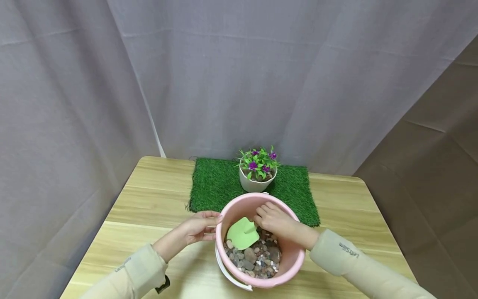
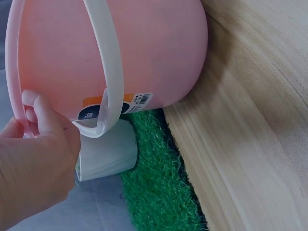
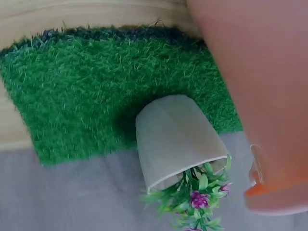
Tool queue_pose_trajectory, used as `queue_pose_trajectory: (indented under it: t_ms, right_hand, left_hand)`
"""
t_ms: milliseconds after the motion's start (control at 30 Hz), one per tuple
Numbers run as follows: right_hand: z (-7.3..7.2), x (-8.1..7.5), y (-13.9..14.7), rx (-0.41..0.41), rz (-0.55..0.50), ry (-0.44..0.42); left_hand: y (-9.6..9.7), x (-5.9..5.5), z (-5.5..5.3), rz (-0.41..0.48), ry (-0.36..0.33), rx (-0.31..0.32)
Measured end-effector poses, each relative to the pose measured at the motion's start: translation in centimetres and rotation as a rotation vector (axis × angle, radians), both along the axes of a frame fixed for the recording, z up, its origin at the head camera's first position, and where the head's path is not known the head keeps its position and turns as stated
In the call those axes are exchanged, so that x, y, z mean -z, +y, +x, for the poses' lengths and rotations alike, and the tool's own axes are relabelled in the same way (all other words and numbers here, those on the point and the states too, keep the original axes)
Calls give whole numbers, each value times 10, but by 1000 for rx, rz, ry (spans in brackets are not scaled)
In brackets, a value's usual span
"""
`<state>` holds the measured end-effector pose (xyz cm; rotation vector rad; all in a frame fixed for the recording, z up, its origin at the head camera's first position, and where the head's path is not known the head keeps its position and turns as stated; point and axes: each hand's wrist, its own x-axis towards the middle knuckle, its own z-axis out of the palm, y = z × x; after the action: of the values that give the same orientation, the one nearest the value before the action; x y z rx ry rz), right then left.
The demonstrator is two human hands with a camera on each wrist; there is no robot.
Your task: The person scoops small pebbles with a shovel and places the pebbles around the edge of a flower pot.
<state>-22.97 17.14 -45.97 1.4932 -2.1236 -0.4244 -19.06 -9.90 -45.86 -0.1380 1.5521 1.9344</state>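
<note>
Pink bucket (image 1: 292, 261) with pebbles (image 1: 249, 255) stands on the wooden table (image 1: 157, 195), before the potted plant (image 1: 257, 183). Left hand (image 1: 199, 227) pinches its rim, seemingly for steadiness; right hand (image 1: 275, 220), apart, reaches inside, fingers apparently curled on the green scoop's (image 1: 242, 236) hidden handle.

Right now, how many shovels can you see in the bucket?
1. The green shovel is inside the pink bucket, over the stones, gripped by the right hand. Another could be hidden beneath the stones.
</note>
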Motion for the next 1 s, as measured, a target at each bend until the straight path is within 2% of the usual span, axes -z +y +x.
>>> queue_pose_trajectory:
  t_ms: [233, 533, 800, 1000]
  right_hand:
    - [9, -1, 2, -15, 5, -283]
    - [7, -16, 10, 23, -18, -538]
    - [5, -27, 17, -22, -50, -609]
    - [6, -40, 22, -17, -70, -661]
  left_hand:
    - [-1, 3, 1, 18, -6, 9]
    - [-3, 3, 1, 20, 7, 15]
    - [-3, 1, -1, 21, 6, 11]
    - [-1, 2, -1, 19, 2, 5]
